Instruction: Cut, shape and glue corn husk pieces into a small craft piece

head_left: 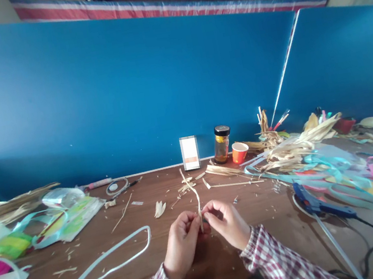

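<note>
We see from one head-worn camera, looking forward and down across the bench (280,219), close above our hands, facing the blue partition (109,90).

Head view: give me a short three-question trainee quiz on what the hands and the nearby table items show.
1. True or false: both hands pinch the thin pale strip.
2. Which stands nearer the orange cup: A) the amber jar, B) the blue glue gun?
3. Fill in: the white loop of cord lies on the table to the ____ of the left hand.

Key
1. True; the right hand grips it too.
2. A.
3. Left.
</note>
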`<state>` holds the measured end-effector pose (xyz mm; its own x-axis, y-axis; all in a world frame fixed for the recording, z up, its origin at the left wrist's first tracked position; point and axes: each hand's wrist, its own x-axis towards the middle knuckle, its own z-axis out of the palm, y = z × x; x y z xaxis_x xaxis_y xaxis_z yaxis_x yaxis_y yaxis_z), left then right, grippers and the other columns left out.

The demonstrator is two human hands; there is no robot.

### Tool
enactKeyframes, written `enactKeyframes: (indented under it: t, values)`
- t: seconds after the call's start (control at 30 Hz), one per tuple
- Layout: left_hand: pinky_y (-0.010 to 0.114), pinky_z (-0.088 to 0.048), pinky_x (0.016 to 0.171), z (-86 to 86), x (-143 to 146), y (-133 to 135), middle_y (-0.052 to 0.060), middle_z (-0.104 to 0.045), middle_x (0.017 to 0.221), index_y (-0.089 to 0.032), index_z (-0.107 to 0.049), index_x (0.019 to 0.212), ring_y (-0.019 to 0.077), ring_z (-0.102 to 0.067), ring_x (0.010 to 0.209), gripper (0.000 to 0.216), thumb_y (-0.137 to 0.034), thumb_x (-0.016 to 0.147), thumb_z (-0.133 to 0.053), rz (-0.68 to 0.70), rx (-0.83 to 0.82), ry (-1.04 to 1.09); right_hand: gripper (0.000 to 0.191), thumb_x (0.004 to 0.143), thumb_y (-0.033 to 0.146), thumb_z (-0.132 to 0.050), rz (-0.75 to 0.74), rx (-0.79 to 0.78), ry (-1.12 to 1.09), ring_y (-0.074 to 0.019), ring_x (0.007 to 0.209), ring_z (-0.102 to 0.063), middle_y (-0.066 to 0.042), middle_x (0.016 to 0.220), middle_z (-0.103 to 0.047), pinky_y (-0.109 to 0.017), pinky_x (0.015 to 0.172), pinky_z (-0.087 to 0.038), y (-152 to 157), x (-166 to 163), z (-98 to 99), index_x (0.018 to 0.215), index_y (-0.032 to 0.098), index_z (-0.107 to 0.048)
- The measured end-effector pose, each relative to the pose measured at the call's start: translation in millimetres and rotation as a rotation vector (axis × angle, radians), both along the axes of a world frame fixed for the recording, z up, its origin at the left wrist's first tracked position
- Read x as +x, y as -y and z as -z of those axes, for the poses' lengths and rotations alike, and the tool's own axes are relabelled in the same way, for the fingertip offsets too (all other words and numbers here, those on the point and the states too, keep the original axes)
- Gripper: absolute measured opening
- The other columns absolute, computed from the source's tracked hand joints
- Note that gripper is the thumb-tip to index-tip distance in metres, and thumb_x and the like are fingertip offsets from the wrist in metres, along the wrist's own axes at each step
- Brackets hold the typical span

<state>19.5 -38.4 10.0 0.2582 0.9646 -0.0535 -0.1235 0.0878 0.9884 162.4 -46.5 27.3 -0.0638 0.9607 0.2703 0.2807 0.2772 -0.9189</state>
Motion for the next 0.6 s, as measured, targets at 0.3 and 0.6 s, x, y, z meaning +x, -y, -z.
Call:
enactKeyframes:
  t: [0.3,0.6]
  values:
    - [0.026,-0.05,0.059,5.3,0.1,-2.8,0.001,-0.062,0.066,-0.016,-0.055,0.083,0.0134,-0.058,0.061,0.027,-0.042,0.077,-0.061,0.033,0.023,-0.021,0.012,0.083,0.026,-0.054,-0.031,-0.066,0.019,-0.0137,0.055,-0.059,-0.001,0.061,-0.063,-0.022,0.052,-0.045,0.1,0.2,0.7,0.077,0.016,-0.057]
    - [0.02,-0.042,0.054,-1.8,-7.9,-4.7,0.0,-0.056,0.067,-0.015,-0.058,0.078,0.0107,-0.05,0.059,0.018,-0.032,0.077,-0.06,-0.034,0.249,-0.187,0.009,0.08,0.019,-0.054,0.022,0.04,0.126,-0.0113,0.058,-0.054,0.0,0.064,-0.06,-0.021,0.053,-0.041,1.8,0.1,-2.2,0.073,0.016,-0.059]
